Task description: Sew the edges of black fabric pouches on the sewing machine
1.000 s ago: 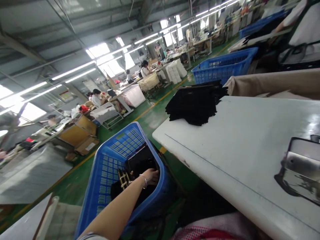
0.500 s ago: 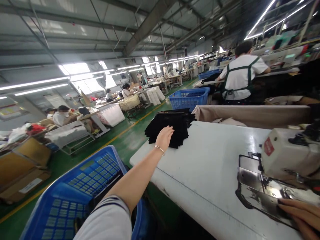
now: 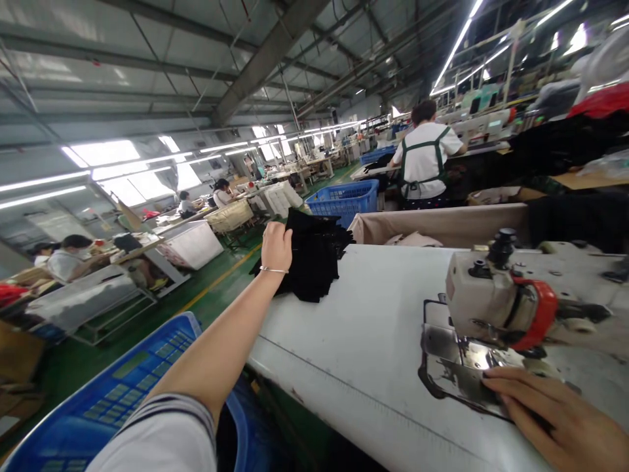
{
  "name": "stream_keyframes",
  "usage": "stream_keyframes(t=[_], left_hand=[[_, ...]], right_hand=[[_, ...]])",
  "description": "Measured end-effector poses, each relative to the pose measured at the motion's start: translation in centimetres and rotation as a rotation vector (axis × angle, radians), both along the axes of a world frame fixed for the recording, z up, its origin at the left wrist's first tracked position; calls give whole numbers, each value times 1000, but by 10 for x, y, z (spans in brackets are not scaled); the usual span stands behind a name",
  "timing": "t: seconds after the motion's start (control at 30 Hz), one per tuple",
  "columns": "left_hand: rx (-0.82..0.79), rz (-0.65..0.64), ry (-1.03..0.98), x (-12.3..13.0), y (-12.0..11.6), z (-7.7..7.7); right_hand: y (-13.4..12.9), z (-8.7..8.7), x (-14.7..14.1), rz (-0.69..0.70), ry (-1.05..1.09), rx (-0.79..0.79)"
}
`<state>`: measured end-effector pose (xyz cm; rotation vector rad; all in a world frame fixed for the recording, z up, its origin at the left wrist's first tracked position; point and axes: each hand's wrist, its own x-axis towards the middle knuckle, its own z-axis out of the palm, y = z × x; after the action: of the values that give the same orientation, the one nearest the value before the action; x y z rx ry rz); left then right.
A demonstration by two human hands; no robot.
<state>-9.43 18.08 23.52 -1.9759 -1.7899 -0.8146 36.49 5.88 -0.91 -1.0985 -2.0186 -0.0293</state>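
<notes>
My left hand (image 3: 276,246) reaches to the far left end of the white table, a bracelet on its wrist. Its fingers curl over the left side of a pile of black fabric pieces (image 3: 314,262), and part of the cloth lifts there. How many layers it grips is hidden. Low on the right, my right hand (image 3: 555,406) rests with fingers stretched out on the metal plate (image 3: 449,367) of a sewing machine (image 3: 491,295). Nothing shows in that hand.
The white sewing table (image 3: 373,328) has a ruler marking along its front edge. Below its left side stands a blue plastic basket (image 3: 132,367). A fabric-lined bin (image 3: 452,223) adjoins the far edge. Beyond it a co-worker (image 3: 425,154) sits near another blue basket (image 3: 344,196).
My left hand has gone from lying on top of the black pile to its left edge, fingers now curled. The view has turned right, showing more of the machine and my right hand.
</notes>
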Motion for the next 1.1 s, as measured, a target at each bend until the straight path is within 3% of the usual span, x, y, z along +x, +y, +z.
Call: stream_keyframes(t=[0.07, 0.13, 0.2, 0.27, 0.33, 0.4, 0.5, 0.6, 0.73, 0.8, 0.97, 1.1], left_hand=[[-6, -95, 21, 28, -37, 5], [-147, -275, 79, 61, -84, -8], [-536, -574, 137, 90, -131, -35], [-679, -618, 189, 112, -165, -70], [-676, -560, 260, 125, -179, -104], [-653, -513, 273, 134, -175, -131], [-602, -465, 164, 143, -153, -149], [-588, -472, 31, 151, -136, -148], [-628, -572, -24, 155, -137, -131], [-673, -612, -158, 152, -143, -116], [-915, -675, -851, 142, -165, -72], [-897, -656, -1026, 142, -180, -56]], right_hand=[[-2, 3, 4, 39, -168, 21], [-10, 16, 0, 20, -223, 14], [-24, 34, -15, 33, -227, -56], [-43, 52, -37, 88, -265, -159], [-62, 63, -62, 117, -313, -271], [-79, 64, -82, 68, -304, -266], [-96, 56, -96, -3, -271, -266], [-102, 50, -97, -29, -225, -287], [-98, 58, -97, -27, -96, -317], [-96, 70, -98, -33, 15, -314], [-99, 112, -99, -65, 225, -221], [-105, 131, -99, -19, 271, -172]])
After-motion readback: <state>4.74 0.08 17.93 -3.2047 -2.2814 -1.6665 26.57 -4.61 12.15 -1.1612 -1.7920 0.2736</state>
